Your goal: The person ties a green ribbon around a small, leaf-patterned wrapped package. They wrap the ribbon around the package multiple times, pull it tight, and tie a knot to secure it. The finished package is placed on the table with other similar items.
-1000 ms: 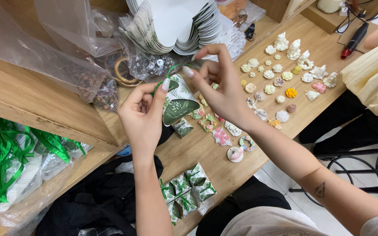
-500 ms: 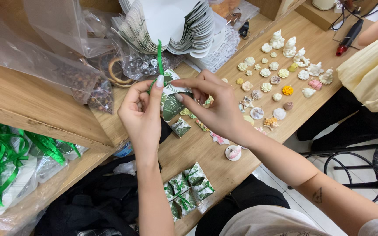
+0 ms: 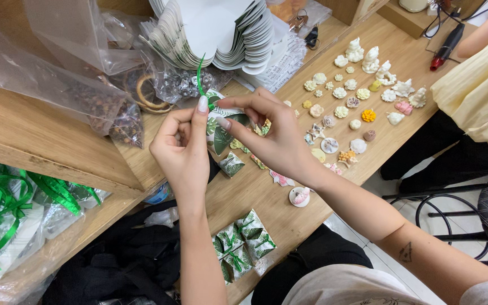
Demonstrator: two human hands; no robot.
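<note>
Green-tied leaf-print packets (image 3: 243, 244) lie nearest on the wooden table (image 3: 278, 195). Above them, the left hand (image 3: 183, 148) and right hand (image 3: 266, 137) both pinch a green twist tie (image 3: 200, 76) on a leaf-print pouch (image 3: 221, 125) (held just over the table). Farther off sit small pastel figurines (image 3: 362, 107).
</note>
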